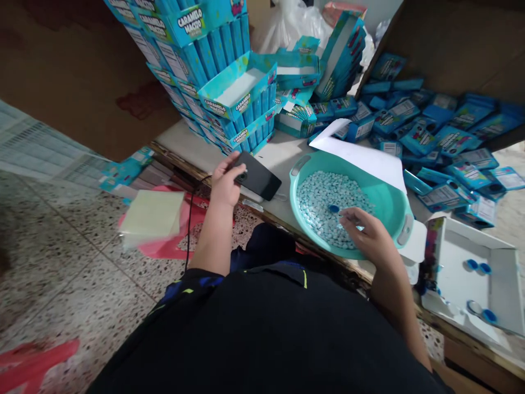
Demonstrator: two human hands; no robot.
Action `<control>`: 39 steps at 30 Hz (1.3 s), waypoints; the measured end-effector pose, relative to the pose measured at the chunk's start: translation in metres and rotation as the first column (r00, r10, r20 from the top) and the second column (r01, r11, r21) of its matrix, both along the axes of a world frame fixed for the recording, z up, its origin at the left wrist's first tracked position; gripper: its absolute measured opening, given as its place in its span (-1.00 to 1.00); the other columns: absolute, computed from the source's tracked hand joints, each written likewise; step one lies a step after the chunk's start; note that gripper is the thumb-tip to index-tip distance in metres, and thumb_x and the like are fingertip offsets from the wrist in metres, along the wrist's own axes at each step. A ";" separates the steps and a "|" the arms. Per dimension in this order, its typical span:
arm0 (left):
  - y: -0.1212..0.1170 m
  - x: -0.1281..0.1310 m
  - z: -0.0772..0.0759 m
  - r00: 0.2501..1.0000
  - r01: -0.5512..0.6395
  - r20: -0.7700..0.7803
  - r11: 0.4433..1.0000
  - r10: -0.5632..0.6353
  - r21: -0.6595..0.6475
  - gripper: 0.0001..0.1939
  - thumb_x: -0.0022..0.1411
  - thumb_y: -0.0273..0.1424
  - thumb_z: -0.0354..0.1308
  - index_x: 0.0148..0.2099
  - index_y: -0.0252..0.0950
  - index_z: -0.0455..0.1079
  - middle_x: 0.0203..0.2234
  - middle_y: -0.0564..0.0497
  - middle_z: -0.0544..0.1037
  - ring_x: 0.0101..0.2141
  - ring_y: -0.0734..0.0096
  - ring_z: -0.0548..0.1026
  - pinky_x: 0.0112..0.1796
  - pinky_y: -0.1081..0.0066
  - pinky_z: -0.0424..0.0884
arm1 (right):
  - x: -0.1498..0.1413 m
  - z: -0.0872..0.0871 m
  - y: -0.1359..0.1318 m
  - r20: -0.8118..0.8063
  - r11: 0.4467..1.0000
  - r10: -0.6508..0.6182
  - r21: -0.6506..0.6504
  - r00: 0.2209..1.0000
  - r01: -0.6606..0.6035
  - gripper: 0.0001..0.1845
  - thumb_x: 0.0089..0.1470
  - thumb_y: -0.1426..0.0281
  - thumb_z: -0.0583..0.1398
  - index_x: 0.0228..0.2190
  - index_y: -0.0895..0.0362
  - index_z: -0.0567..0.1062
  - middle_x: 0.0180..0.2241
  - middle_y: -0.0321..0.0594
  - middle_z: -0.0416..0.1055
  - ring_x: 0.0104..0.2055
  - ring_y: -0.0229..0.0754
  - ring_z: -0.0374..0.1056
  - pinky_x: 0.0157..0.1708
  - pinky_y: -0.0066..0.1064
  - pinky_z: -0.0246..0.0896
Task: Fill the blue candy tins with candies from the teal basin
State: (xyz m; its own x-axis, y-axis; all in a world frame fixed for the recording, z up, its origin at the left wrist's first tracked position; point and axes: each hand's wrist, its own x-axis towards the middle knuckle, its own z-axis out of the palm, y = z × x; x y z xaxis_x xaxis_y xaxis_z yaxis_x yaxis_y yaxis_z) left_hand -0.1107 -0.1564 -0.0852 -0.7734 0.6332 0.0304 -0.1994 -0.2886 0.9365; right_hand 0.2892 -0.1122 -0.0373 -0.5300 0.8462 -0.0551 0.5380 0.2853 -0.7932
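Note:
My left hand (226, 178) is closed on the end of a black smartphone (261, 179), tilted above the table's front edge. A dark cable runs down beside that wrist. My right hand (363, 230) is over a turquoise basin (388, 210), its fingers bent and drawn together. Whatever those fingers hold, if anything, is too small to make out. Many small pale-blue candies (324, 191) cover the basin's left part. Just beyond my right fingertips, a small round blue cap (334, 208) sits on the candies.
Stacked blue display boxes (229, 104) stand at the back left. A heap of small blue packets (435, 131) spills from a cardboard box at right. White paper (361, 156) lies across the basin's far rim. An open white box (463, 273) holds several blue caps.

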 end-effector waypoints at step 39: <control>0.029 0.084 -0.063 0.601 0.407 -0.722 0.909 -0.343 -0.092 0.23 0.00 0.52 0.17 0.53 -0.05 0.11 0.30 -0.25 0.29 0.36 -0.28 0.26 0.41 -0.21 0.16 | 0.000 0.009 -0.009 0.004 0.996 -0.051 0.070 0.999 0.050 -0.66 0.31 0.10 0.20 -0.11 0.07 0.59 -0.24 -0.09 0.59 -0.17 0.00 0.51 -0.41 -0.34 0.25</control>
State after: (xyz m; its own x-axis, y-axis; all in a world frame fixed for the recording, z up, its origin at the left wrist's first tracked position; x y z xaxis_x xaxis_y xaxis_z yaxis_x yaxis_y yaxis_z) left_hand -0.0271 -0.1270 -0.1479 -0.1856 0.8330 0.5212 0.4068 -0.4177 0.8124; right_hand 0.2889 -0.1210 -0.0282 -0.4863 0.8738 0.0022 0.5574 0.3122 -0.7693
